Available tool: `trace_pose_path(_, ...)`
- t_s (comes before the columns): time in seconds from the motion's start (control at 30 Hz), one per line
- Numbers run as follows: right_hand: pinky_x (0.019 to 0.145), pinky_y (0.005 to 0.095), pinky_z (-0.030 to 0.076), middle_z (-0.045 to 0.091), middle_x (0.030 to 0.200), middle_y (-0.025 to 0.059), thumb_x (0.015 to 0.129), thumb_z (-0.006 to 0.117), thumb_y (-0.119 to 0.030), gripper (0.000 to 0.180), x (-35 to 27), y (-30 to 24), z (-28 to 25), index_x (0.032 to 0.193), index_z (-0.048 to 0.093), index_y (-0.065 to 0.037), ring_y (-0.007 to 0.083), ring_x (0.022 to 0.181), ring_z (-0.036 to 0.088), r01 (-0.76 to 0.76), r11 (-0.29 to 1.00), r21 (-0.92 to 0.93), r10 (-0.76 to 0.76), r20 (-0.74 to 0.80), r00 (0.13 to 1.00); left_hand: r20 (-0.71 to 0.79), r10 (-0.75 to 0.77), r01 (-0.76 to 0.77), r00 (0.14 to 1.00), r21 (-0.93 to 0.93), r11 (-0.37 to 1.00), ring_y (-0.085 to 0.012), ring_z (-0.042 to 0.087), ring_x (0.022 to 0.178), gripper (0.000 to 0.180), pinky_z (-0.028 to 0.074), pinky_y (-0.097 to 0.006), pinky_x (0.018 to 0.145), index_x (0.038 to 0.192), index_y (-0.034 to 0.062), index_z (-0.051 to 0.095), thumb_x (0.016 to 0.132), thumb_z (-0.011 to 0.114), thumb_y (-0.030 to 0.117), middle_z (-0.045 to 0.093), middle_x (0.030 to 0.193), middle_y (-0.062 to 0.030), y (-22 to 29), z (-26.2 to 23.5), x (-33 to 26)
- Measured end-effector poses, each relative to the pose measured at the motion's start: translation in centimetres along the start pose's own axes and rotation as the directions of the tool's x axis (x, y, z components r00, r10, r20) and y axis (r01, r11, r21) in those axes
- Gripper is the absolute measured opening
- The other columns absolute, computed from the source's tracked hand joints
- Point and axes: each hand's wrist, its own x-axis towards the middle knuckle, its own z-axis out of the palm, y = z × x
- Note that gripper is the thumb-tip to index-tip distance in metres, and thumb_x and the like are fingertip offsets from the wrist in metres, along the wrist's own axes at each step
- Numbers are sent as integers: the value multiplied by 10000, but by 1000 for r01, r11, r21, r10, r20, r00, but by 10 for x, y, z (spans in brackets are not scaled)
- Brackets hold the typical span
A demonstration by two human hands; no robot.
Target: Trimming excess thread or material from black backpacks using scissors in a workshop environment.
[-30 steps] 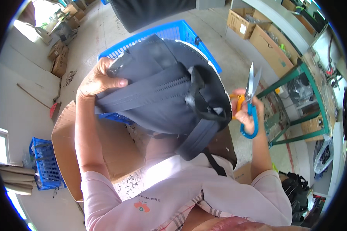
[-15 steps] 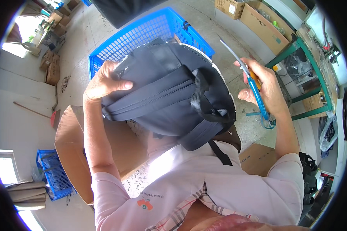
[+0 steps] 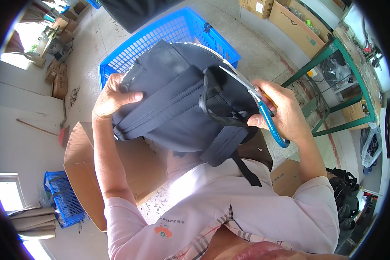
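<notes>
A black backpack (image 3: 164, 110) with padded straps and a pale raw edge lies across my lap, tilted. My left hand (image 3: 112, 99) grips its left edge, thumb on top and fingers behind. In my right hand (image 3: 286, 110) is a pair of scissors (image 3: 269, 123) with blue and orange handles. Their long thin blades lie along the bag's upper right edge, tips pointing up and left. My right thumb is close to the bag's right side; whether it touches I cannot tell. A black webbing loop (image 3: 203, 104) hangs on the bag between my hands.
Beyond the bag stands a blue plastic basket (image 3: 117, 60). An open cardboard box (image 3: 84, 160) is at my left, and another carton (image 3: 286, 175) at my right. A green-framed table (image 3: 355, 73) stands to the right. Dark bags (image 3: 344, 190) lie beside my right arm.
My right hand has moved left and slightly down, bringing the scissors from beside the bag onto its right edge. The bag has shifted a little left; my left hand keeps its grip.
</notes>
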Motion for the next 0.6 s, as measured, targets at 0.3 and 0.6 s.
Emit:
trace_pose_path(0.3,441,246,370,442,549,54,613,746,-301,485,1,1,8,897,517,19,121,453,432,38,997,-61,-42,-74,996,-26,-54,56,998,56,997,-40,457,704,516,372,-166,579,1071,40,550,600,757,90,530,848,54,-3,-2,0)
trace_pose_path(0.6,464,252,370,432,555,47,585,761,-302,496,10,-4,5,900,522,-3,127,477,427,25,998,64,-21,-55,998,38,-43,46,998,-100,994,-104,479,849,525,393,-254,765,1059,10,546,598,766,129,545,950,1,4,3,1)
